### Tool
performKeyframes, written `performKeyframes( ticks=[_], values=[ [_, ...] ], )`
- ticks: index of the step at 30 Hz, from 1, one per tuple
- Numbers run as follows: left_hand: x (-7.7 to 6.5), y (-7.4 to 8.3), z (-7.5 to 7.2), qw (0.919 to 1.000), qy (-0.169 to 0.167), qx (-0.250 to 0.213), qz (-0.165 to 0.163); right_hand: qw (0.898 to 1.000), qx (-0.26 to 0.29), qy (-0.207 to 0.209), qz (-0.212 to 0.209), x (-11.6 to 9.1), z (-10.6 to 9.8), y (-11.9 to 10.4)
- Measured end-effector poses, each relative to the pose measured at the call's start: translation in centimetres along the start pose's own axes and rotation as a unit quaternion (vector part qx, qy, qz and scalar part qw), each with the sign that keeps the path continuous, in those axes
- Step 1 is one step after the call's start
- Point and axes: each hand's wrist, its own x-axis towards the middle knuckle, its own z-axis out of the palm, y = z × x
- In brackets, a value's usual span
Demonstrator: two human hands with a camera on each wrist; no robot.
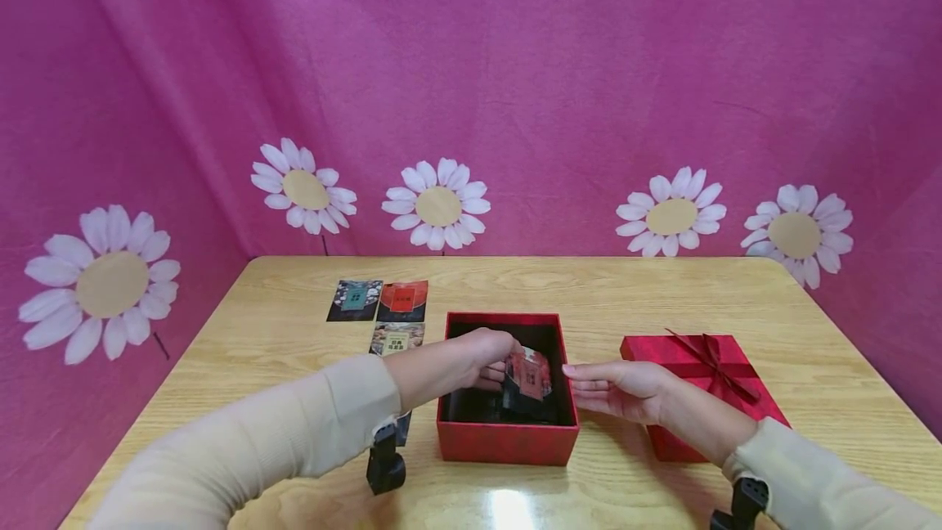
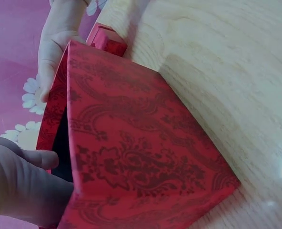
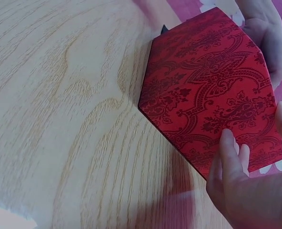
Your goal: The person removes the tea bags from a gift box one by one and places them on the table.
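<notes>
A red patterned box [image 1: 508, 442] with a black inside stands uncovered at the middle of the table. My left hand [image 1: 489, 358] reaches over its left wall and holds a red and black packet [image 1: 528, 379] by its upper left edge, tilted inside the box. In the left wrist view the box wall hides most of those fingers and the packet. My right hand [image 1: 625, 389] is at the box's right side. Its fingers [image 3: 230, 152] lie nearly straight against the outer wall, with the thumb up by the rim.
Left of the box lie a teal-labelled packet [image 1: 355, 301], a red packet [image 1: 402, 301] and a pale-labelled packet [image 1: 397, 337], with another partly hidden under the left forearm. A red lid [image 1: 743, 358] with a ribbon bow rests at the right, behind the right forearm.
</notes>
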Motion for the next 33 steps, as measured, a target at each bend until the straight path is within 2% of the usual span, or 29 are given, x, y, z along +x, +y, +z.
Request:
performKeyframes(
  ticks=[9,16,25,33],
  values=[
    [1.4,0.7,0.9,0.9990,-0.022,0.035,0.018,1.000,0.000,-0.008,0.002,-0.1,-0.2,0.1],
    [1.8,1.6,1.6,0.9978,-0.026,0.059,0.018,1.000,-0.002,-0.003,0.006,0.0,0.0,0.1],
    [1.6,2.3,0.7,0.9974,-0.032,0.059,0.026,1.000,-0.001,0.003,0.009,-0.1,0.0,-0.1],
    [0.9,2.1,-0.2,0.9982,-0.024,0.047,0.028,1.000,-0.005,0.020,0.014,-0.1,0.1,-0.2]
  ],
)
